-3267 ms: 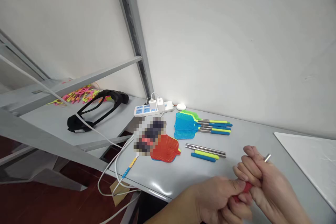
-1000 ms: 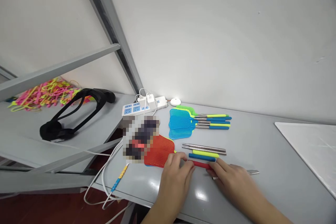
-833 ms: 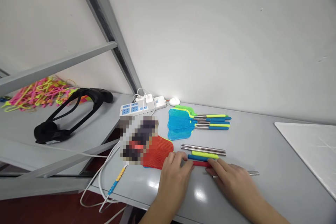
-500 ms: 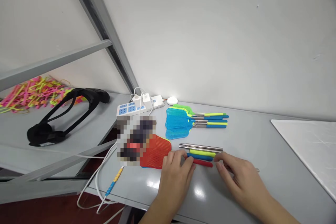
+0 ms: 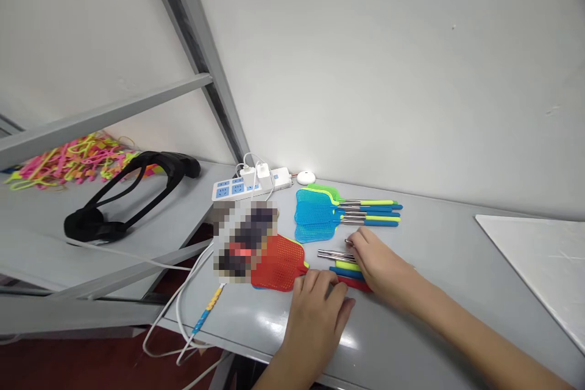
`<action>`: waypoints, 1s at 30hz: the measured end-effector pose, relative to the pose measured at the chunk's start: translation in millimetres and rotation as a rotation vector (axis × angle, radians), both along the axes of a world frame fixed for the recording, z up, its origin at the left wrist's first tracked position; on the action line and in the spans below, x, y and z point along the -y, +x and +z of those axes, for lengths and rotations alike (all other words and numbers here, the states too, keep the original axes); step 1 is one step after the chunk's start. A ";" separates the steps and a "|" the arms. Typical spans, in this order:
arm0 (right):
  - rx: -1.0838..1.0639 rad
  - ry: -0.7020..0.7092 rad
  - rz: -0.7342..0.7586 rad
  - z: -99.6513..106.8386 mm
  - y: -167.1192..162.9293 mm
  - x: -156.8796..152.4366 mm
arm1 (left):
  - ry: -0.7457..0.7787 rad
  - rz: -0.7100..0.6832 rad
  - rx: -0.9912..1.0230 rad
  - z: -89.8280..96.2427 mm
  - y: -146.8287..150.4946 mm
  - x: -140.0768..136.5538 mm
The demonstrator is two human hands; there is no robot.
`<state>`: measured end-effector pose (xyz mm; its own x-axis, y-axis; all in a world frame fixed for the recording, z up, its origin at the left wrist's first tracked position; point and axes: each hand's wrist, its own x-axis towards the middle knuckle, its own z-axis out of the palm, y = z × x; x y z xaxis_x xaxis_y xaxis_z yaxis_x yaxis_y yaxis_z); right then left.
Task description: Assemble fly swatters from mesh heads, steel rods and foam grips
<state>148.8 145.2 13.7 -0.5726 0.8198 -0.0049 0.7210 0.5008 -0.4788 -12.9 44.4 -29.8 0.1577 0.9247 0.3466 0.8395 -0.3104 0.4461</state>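
Observation:
My left hand [image 5: 315, 311] rests over the neck of a red fly swatter [image 5: 280, 262], fingers bent and thumb apart. Above the row of handles, my right hand [image 5: 377, 262] is closed in a pinch on a thin metal rod [image 5: 348, 242], with only its end showing. Metal rods [image 5: 333, 255] lie beneath that hand, beside a yellow handle [image 5: 346, 265], a blue handle [image 5: 342, 273] and a red handle [image 5: 354, 283]. The right hand partly covers these. Farther back lies a stack of blue and green fly swatters [image 5: 315, 213], handles pointing right.
A white power strip [image 5: 276, 178] with plugs and a round white device [image 5: 306, 178] stand by the wall. White cables [image 5: 178, 292] hang at the left edge. A black headset-like frame [image 5: 132, 195] lies beyond the metal rack bar [image 5: 114, 106]. A white sheet [image 5: 534, 256] is at right.
My right hand has moved up and left, over the handles, with a metal rod in its fingers. My left thumb has come away from the red handle. The view has shifted slightly.

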 end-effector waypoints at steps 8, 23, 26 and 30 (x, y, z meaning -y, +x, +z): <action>0.048 0.012 0.147 -17.5 -25.2 -21.6 | -0.019 0.027 -0.115 -3.1 3.6 -12.5; 0.068 0.071 0.115 -26.9 48.1 -29.6 | 0.057 0.016 -0.144 -5.7 4.4 -22.8; 0.052 0.092 0.139 -27.9 43.3 -31.9 | 0.062 0.011 -0.138 -3.7 4.6 -22.8; 0.054 0.138 0.178 -26.0 35.5 -33.9 | 0.062 0.012 -0.129 -1.7 5.5 -21.7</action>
<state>184.3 179.2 -12.3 -0.7106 0.7006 0.0656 0.6379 0.6807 -0.3603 -7.4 66.1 -31.5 0.1934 0.9044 0.3805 0.8926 -0.3231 0.3144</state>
